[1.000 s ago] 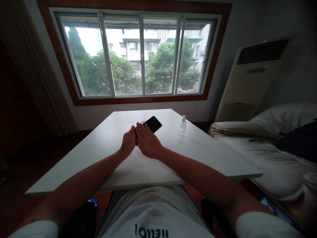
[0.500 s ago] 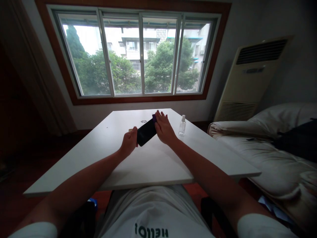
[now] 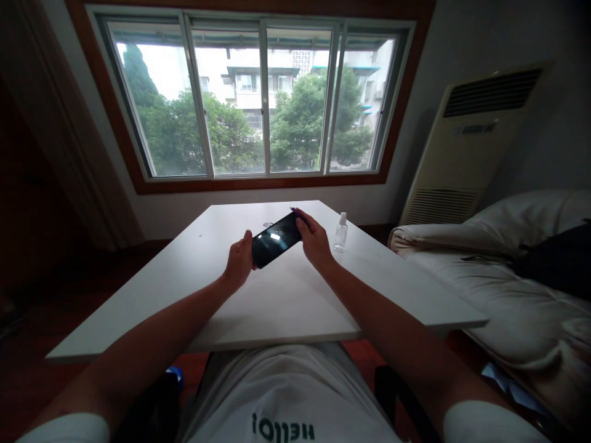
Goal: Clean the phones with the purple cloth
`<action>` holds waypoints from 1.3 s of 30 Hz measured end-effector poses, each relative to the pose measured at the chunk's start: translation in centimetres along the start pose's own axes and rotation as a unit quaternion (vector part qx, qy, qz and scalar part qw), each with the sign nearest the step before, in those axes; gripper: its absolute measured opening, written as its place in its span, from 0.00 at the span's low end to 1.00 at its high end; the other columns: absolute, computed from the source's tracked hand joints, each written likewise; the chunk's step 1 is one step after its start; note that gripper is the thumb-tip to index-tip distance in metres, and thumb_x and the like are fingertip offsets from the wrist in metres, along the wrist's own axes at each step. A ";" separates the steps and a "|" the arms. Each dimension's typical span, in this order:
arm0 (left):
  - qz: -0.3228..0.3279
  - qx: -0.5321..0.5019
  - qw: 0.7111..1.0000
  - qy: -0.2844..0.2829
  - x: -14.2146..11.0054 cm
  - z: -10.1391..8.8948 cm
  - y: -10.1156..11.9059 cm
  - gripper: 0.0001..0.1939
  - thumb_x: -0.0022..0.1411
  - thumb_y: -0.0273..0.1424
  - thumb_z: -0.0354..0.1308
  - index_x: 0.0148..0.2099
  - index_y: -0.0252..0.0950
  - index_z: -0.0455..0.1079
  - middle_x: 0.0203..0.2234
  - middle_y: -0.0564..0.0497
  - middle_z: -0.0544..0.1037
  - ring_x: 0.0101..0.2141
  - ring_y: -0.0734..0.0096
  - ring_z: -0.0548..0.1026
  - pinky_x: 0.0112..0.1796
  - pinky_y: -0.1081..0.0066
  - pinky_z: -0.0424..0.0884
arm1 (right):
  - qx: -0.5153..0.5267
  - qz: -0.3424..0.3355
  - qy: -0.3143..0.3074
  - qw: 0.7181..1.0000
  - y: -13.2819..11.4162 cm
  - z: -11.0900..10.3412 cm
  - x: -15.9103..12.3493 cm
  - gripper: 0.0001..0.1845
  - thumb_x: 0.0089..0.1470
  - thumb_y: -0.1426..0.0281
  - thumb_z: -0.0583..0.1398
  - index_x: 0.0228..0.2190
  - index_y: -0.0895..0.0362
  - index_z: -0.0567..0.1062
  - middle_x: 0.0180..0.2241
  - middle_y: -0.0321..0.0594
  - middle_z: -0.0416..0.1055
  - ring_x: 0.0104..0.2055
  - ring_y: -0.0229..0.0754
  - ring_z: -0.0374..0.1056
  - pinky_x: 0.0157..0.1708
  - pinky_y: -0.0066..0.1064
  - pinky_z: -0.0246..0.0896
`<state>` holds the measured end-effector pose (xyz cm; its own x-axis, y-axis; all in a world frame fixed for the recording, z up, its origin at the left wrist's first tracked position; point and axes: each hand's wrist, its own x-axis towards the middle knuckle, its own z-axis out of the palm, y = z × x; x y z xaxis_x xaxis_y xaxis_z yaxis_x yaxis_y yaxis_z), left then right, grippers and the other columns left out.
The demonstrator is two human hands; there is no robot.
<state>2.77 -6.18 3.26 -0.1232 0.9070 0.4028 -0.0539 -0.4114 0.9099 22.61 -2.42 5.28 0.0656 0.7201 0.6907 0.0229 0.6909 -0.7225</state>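
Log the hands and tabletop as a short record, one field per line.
Left hand: holds left end of black rectangular glossy phone
Right hand: at the phone's right end; small dark purple item there, mostly hidden
Phone face: towards the person, bright reflections
Surface: smooth white table
Standing on it: clear bottle with white cap, right of right hand
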 end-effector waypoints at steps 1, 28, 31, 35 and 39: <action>-0.001 -0.003 1.000 0.002 0.0 0.0 0.1 0.33 0.64 0.58 0.49 0.20 0.36 0.60 0.09 0.53 0.62 0.11 0.76 0.62 0.12 0.75 0.56 | 0.012 0.014 -0.003 1.000 0.0 0.1 -0.1 0.28 0.61 0.53 0.56 0.57 0.54 0.73 0.50 0.43 0.74 0.46 0.48 0.72 0.44 0.41 0.73; -0.014 -0.038 0.995 0.087 0.6 0.0 -0.1 0.30 0.62 0.59 0.50 0.24 0.38 0.56 0.12 0.56 0.59 0.13 0.76 0.62 0.12 0.75 0.57 | 0.057 0.080 0.057 0.994 -1.1 1.1 -1.5 0.28 0.60 0.48 0.55 0.51 0.54 0.72 0.48 0.44 0.71 0.41 0.45 0.73 0.25 0.30 0.76; -0.011 -0.047 0.995 0.090 0.6 0.0 0.0 0.30 0.63 0.59 0.50 0.24 0.38 0.57 0.12 0.56 0.60 0.13 0.75 0.63 0.12 0.75 0.57 | 0.050 0.074 0.062 0.994 -0.9 1.2 -1.5 0.28 0.60 0.47 0.55 0.48 0.55 0.74 0.44 0.43 0.73 0.39 0.44 0.73 0.28 0.31 0.76; -0.009 -0.050 0.995 0.089 0.6 0.0 0.0 0.30 0.63 0.59 0.50 0.25 0.37 0.59 0.13 0.55 0.62 0.14 0.75 0.64 0.13 0.76 0.58 | 0.013 0.058 0.073 0.996 -0.5 1.1 -1.3 0.28 0.59 0.46 0.56 0.44 0.57 0.76 0.40 0.43 0.75 0.37 0.43 0.72 0.32 0.33 0.74; -0.007 -0.045 0.995 0.089 0.5 -0.1 0.1 0.30 0.63 0.59 0.49 0.25 0.37 0.60 0.12 0.55 0.62 0.14 0.75 0.64 0.13 0.76 0.58 | -0.007 0.062 0.079 0.995 -0.5 1.1 -1.4 0.29 0.59 0.44 0.55 0.42 0.57 0.77 0.37 0.42 0.75 0.35 0.43 0.71 0.32 0.33 0.73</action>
<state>2.61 -5.75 3.51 -0.2950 0.8852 0.3596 -0.1446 -0.4134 0.8990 21.40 -3.67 4.73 0.2239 0.7804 0.5839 0.0191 0.5954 -0.8032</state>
